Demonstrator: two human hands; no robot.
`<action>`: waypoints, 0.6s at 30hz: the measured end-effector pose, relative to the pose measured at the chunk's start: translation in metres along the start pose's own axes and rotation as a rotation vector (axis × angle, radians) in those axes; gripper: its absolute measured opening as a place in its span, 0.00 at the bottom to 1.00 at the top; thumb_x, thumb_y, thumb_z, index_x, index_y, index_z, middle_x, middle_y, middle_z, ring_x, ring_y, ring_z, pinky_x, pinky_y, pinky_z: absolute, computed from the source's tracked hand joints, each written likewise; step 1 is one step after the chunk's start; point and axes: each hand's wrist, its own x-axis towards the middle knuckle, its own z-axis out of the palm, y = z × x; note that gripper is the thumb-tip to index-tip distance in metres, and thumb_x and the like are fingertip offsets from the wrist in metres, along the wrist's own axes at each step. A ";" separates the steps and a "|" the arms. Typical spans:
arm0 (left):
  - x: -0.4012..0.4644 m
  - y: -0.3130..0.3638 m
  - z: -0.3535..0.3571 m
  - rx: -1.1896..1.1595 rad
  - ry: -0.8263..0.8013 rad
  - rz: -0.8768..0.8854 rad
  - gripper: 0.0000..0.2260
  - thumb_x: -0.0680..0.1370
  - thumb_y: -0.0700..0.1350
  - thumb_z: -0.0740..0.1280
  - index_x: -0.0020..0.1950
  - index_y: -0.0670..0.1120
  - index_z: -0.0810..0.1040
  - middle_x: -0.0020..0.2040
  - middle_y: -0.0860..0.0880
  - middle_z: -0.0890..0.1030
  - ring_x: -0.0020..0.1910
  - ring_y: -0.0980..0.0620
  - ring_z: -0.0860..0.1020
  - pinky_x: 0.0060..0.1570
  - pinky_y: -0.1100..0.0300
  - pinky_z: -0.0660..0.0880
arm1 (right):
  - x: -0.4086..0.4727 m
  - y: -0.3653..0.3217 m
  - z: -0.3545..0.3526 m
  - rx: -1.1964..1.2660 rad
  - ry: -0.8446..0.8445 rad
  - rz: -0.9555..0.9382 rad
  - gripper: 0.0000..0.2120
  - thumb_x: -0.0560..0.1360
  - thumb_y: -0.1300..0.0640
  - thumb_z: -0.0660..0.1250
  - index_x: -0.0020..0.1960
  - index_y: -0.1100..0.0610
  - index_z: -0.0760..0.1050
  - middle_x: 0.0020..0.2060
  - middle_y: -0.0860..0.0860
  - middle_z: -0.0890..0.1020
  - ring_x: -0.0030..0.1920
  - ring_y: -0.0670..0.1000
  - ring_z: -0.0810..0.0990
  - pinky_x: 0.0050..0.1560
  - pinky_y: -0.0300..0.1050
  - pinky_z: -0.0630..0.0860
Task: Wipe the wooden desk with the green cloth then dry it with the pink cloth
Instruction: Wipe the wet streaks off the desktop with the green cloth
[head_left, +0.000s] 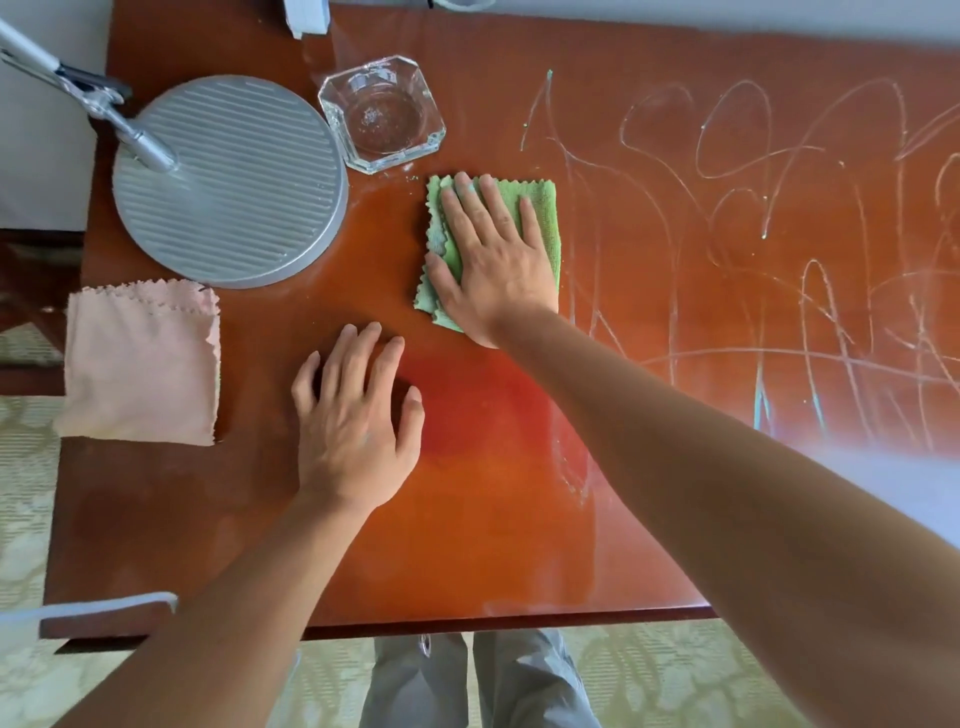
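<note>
Green cloth (524, 208) under flat right hand (493, 260), left hand (353, 415) on wooden desk (467, 545)

Desk (493, 519): glossy reddish-orange wood; pale chalk-like scribbles, with a few light-blue streaks, are seen across the right half of the frame.
Green cloth (540, 208): light green, zigzag-cut edges, centre of the frame.
Pink cloth (143, 364): pale pink, zigzag-cut upper edge, left of the frame.
Lamp base (228, 179): silver-grey, round, marked with parallel ridges, upper left.
Ashtray (382, 111): clear glass, upper centre.
Floor (26, 519): pale green and cream floral pattern, lower left.
</note>
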 end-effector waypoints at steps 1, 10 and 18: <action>0.001 0.002 -0.001 0.009 0.002 -0.006 0.21 0.80 0.53 0.57 0.70 0.46 0.71 0.73 0.44 0.70 0.74 0.44 0.65 0.72 0.43 0.57 | -0.001 0.006 0.000 -0.001 0.002 -0.004 0.34 0.82 0.37 0.40 0.83 0.53 0.44 0.83 0.49 0.47 0.82 0.52 0.41 0.80 0.59 0.40; -0.001 0.089 0.012 -0.039 -0.090 -0.024 0.22 0.81 0.52 0.53 0.75 0.49 0.67 0.78 0.45 0.62 0.79 0.43 0.55 0.74 0.41 0.53 | -0.020 0.088 -0.008 0.008 0.006 0.104 0.33 0.83 0.38 0.40 0.83 0.51 0.44 0.83 0.49 0.46 0.82 0.51 0.41 0.80 0.57 0.38; -0.003 0.091 0.021 0.005 -0.061 -0.048 0.23 0.82 0.54 0.51 0.77 0.50 0.64 0.79 0.46 0.60 0.79 0.44 0.54 0.76 0.41 0.52 | -0.028 0.125 -0.012 0.023 0.017 0.167 0.34 0.82 0.37 0.40 0.83 0.51 0.45 0.83 0.48 0.47 0.82 0.51 0.41 0.80 0.57 0.38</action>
